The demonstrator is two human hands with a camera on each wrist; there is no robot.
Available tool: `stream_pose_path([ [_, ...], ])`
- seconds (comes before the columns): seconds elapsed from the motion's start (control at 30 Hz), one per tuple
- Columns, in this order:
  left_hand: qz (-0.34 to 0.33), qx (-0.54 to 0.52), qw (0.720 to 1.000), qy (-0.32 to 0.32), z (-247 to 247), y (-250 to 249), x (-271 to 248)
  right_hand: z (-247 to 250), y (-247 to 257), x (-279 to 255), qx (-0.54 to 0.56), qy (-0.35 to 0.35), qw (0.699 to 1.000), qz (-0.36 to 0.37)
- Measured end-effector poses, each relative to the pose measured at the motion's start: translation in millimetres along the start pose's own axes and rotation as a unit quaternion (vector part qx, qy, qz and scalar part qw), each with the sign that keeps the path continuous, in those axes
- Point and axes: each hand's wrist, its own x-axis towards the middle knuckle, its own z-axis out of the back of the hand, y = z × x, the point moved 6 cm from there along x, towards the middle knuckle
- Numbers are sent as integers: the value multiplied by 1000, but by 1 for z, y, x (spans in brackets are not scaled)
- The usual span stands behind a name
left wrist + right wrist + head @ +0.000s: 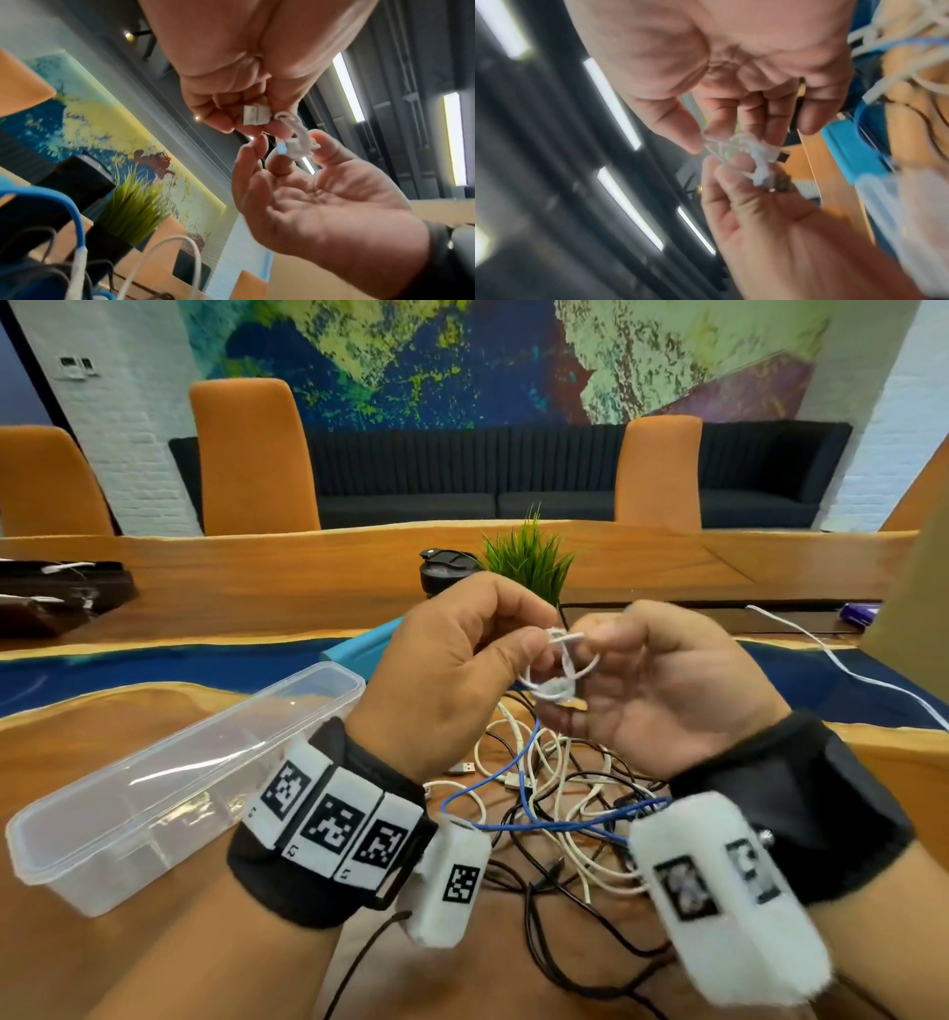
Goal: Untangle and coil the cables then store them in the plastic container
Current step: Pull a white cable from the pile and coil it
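Nearest the head camera are the two wrist bands with their printed markers, and just past them the left hand [452,670] and right hand [662,685] meet above the table [128,958], both raised clear of it. Between them they hold a short white cable [560,670] wound into a small loop — the left pinches it between thumb and fingers, the right has its fingertips curled onto the same loop. Below the hands lies the tangle [554,809] of white, black and blue cables, spread on the wood. The clear plastic container [169,783] sits to the left of the tangle, lid off, with no cable in it. Farther back stand a green plant [529,557] and a dark cup [444,572]. From the left wrist, the left hand [236,85] pinches the cable's white plug [257,114] at its fingertips, while the right hand [321,194], palm up, grips the other connector just beside it. The right wrist view is blurred — both hands' fingertips close on the white bundle [741,150], the container's edge at the right.
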Motion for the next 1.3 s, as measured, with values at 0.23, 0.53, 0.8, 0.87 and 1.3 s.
stream_pose_path([
  [0.23,3,163,986,23,11,5,1,3,6,3,-161,-53,982,83],
  [0.53,32,-78,994,72,8,7,0,-2,28,-6,-578,-85,763,276],
  [0.8,31,-100,994,38,-3,10,0,8,17,1,-370,-100,909,161],
  [0.87,25,-80,996,30,0,11,1,12,10,3,-238,-87,964,81],
  [1.3,-32,-81,996,-24,5,2,1,0,-17,5,67,61,989,-119],
])
